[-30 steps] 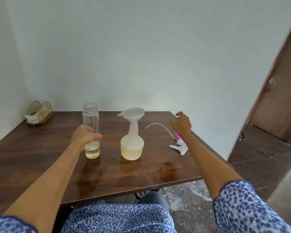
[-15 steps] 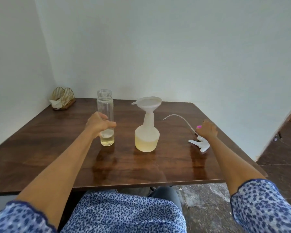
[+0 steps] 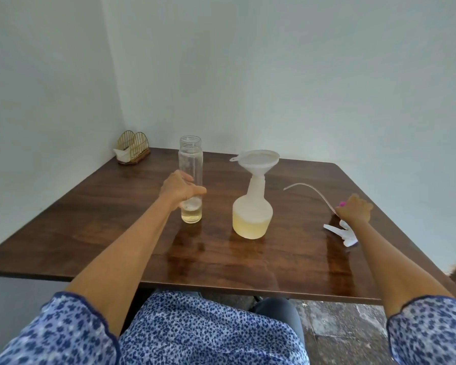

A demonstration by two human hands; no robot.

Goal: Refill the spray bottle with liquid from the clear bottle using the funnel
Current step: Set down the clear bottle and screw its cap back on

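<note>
Since the frame half a second earlier the camera view has swung left and tipped down, so the doorway at the right edge is gone. The right hand (image 3: 354, 211) sits in the same place over the spray head (image 3: 341, 231). The left hand (image 3: 181, 189) keeps its hold on the clear bottle (image 3: 191, 180).

Left hand: fingers and thumb curled round the lower half of the clear bottle, gripping it. The bottle stands upright on the table (image 3: 116, 233), uncapped, with a shallow layer of pale yellow liquid at its base.

Right hand: lies on top of the spray head with fingers bent down over it. Whether it grips the part or merely rests on it cannot be told. The white trigger shows below the hand, a pink piece above it, and the dip tube (image 3: 309, 189) arcs leftward, clear of the table surface.

Spray bottle (image 3: 252, 214): upright near the table's centre, between the two hands, touched by neither. Pale yellow liquid fills its lower body. The white funnel (image 3: 257, 160) is seated in its neck, upright.

A gold wire napkin holder (image 3: 133, 150) stands at the far left corner.
</note>
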